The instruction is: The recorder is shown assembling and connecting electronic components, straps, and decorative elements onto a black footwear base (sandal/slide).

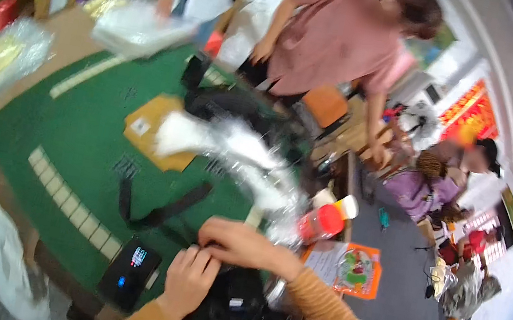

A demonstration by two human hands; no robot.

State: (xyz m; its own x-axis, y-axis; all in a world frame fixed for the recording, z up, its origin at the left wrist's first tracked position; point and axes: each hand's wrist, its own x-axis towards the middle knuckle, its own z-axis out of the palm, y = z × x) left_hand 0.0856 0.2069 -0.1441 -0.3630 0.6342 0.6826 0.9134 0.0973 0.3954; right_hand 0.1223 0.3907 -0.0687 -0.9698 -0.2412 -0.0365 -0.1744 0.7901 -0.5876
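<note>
Green table: while its felt top carries most of the things around the work, the hands meet above its near right edge.
Plastic heap: clear and white bags lie crumpled beyond the hands, just beside the strap; nothing shows whether they belong to this job.
Hands: the left hand and right hand are curled and brought together at the fingertips, and seem to pinch a dark piece between them, probably an end of the strap; the exact grip is too blurred to confirm.
Black strap: a loose, open bend lies on the felt, with a dark length running toward the fingertips. It appears to be in hand at one end only; no closed loop or finished fastening shows. I judge the work partway along, with the far portion unsecured; what is done under the fingers cannot be told.
Black device: a flat block with a lit display rests on the table just left of the left hand, untouched and already powered.
Pale tiles: one row stands end to end near the left side, apart from the handling.
</note>
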